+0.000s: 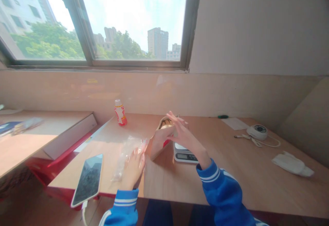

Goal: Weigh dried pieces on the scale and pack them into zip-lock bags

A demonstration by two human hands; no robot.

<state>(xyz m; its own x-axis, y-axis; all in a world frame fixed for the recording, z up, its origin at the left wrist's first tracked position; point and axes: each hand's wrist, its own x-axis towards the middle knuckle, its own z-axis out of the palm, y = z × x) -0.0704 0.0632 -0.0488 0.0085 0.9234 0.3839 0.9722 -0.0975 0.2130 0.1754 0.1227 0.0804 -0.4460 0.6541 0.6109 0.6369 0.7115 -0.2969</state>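
Note:
My left hand [134, 166] lies with its fingers stretched out on a clear plastic bag [120, 162], which rests flat on the table [167, 181]. At the middle, a brown paper bag [158, 142] stands with its mouth open; something dark and tan shows inside, too small to name. My right hand [183, 132] is at the bag's right side, fingers extended and thumb apart, in front of part of its rim. Whether the fingers touch the paper is unclear. Below this hand sits a digital kitchen scale [185, 157], partly covered by hand and bag.
A red-and-white drink bottle [120, 113] stands at the back left. A phone [88, 178] on a white cable is near the front left edge. To the right are a white camera-like device [257, 132], a paper sheet [235, 123], a green-handled tool [222, 116] and a white cloth-like bundle [293, 164].

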